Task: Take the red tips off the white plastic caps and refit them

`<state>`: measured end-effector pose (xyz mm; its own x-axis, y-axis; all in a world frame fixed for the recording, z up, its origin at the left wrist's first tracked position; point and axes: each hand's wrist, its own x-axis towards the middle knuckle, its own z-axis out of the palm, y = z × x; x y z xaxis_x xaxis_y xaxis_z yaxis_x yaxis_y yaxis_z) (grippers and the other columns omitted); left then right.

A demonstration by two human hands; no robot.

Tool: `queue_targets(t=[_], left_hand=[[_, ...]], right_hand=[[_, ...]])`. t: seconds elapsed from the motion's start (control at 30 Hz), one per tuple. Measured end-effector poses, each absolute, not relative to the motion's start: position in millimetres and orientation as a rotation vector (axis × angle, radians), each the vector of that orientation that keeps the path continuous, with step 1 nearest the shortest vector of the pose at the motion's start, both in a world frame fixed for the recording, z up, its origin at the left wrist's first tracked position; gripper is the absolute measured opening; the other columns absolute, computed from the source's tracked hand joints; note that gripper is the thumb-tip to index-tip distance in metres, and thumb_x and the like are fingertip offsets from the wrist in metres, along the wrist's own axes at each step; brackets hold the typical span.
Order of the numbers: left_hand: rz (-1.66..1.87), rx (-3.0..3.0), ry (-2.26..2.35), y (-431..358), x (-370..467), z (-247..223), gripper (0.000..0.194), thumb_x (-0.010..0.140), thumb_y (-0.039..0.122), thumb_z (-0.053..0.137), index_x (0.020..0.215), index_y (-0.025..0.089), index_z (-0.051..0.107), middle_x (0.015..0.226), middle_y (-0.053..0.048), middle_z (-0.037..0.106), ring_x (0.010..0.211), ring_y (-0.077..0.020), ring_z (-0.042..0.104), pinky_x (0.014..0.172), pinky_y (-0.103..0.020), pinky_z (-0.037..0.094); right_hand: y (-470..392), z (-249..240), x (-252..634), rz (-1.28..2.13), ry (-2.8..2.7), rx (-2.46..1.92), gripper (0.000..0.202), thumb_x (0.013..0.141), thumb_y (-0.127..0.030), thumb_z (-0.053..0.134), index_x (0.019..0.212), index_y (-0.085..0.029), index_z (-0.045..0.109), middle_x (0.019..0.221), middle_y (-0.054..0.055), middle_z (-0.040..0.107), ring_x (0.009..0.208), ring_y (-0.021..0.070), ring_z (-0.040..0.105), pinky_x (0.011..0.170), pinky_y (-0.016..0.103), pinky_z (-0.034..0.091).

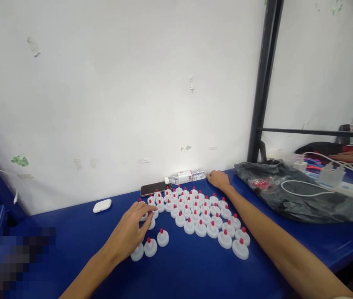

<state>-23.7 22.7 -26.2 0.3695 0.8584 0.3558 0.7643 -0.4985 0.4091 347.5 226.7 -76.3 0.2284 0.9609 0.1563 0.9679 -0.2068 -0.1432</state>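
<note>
Caps [200, 229], red tips [200, 221] up (long axes vertical), left hand [129, 225] among them, right hand [219, 180] by bottle [185, 177], both grips unclear.

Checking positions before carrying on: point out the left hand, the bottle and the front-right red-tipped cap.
Left hand [132, 226]: head view, back of hand.
Bottle [185, 177]: head view, label.
Front-right red-tipped cap [240, 250]: head view, white body.

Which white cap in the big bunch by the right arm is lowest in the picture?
The red-tipped cap at the bottom right corner, left of the right forearm; the other caps there sit higher.
</note>
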Motion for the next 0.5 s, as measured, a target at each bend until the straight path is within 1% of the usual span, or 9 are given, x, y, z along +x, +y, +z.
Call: queue_targets(t=[0.07, 0.13, 0.3, 0.43, 0.5], left_hand=[[0.838, 2.457, 1.489, 22.2, -23.5, -26.7, 0.034, 0.101, 0.037, 0.041, 0.12, 0.025, 0.067, 0.111, -0.006, 0.068, 0.109, -0.0248, 0.056, 0.096, -0.041, 0.045], [0.874, 2.461, 1.508, 21.6, -23.3, -26.4, 0.035, 0.101, 0.038, 0.041, 0.119, 0.024, 0.067, 0.111, -0.006, 0.068, 0.109, -0.0253, 0.054, 0.096, -0.042, 0.045], [0.994, 2.444, 1.559, 19.8, -26.0, -21.2, 0.043, 0.105, 0.04, 0.031, 0.121, 0.022, 0.066, 0.117, -0.007, 0.067, 0.115, -0.0244, 0.052, 0.1, -0.042, 0.043], [1.116, 2.403, 1.65, 24.6, -35.6, -20.9, 0.048, 0.104, 0.043, 0.027, 0.123, 0.019, 0.064, 0.124, -0.01, 0.065, 0.123, -0.0268, 0.049, 0.107, -0.046, 0.039], [1.145, 2.363, 1.71, 30.5, -42.2, -25.7, 0.05, 0.103, 0.047, 0.028, 0.127, 0.02, 0.063, 0.131, -0.01, 0.062, 0.13, -0.0284, 0.045, 0.113, -0.049, 0.034]], right_hand=[[226.8, -76.2, 347.5, -0.043, -1.827, -2.289, 0.033, 0.099, -0.037, 0.061, 0.123, -0.016, 0.062, 0.124, 0.01, 0.063, 0.107, 0.0235, 0.064, 0.092, 0.046, 0.054], [227.1, -76.3, 347.5, -0.038, -1.826, -2.289, 0.033, 0.098, -0.037, 0.061, 0.124, -0.016, 0.062, 0.125, 0.01, 0.063, 0.108, 0.0236, 0.064, 0.092, 0.046, 0.055], [227.2, -76.1, 347.3, -0.035, -1.831, -2.288, 0.033, 0.099, -0.038, 0.06, 0.122, -0.016, 0.062, 0.123, 0.01, 0.064, 0.107, 0.0234, 0.064, 0.093, 0.046, 0.054], [226.8, -75.7, 347.0, -0.038, -1.833, -2.288, 0.033, 0.099, -0.038, 0.061, 0.122, -0.015, 0.063, 0.123, 0.01, 0.064, 0.108, 0.0235, 0.064, 0.093, 0.046, 0.054], [226.6, -75.4, 346.8, -0.038, -1.831, -2.29, 0.033, 0.099, -0.038, 0.061, 0.122, -0.015, 0.063, 0.123, 0.01, 0.064, 0.108, 0.0235, 0.064, 0.093, 0.046, 0.054]])
